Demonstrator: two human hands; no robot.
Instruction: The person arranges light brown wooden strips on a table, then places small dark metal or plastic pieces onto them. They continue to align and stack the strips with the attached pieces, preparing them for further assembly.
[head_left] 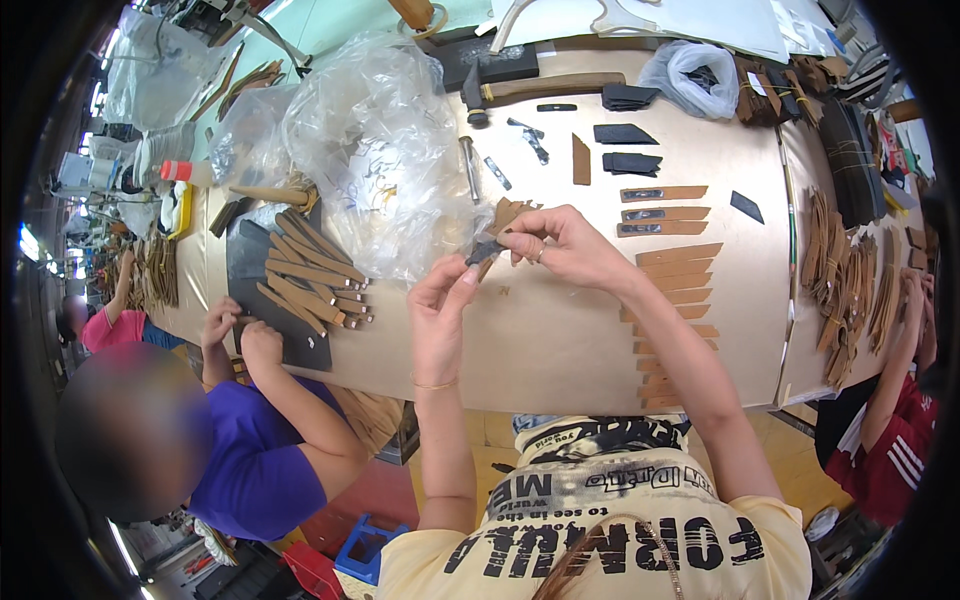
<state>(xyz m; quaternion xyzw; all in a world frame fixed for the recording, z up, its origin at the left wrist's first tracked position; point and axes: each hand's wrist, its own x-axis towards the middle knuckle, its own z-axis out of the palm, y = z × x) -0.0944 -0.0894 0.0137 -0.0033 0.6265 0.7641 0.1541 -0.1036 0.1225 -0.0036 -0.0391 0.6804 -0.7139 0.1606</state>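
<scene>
Above the middle of the worktable, my two hands meet over a small dark strip (486, 250). My left hand (443, 290) pinches its lower end, along with a bit of brown leather. From the other side, my right hand (560, 245) has thumb and finger closed at the strip's upper end. Just behind the fingers lies a small fan of brown leather pieces (512, 212), partly covered by my hand. Right of my hands, brown leather strips (680, 270) run in a column, my right forearm crossing over some. Three strips above them (663, 214) carry dark shiny pieces.
A hammer (550, 87) and black leather pieces (626, 134) lie at the back. Clear plastic bags (375, 160) heap up behind my left hand. At left, a person in purple (260, 450) works beside a dark board (255, 265) with brown straps. Another person in red (895, 440) works at right.
</scene>
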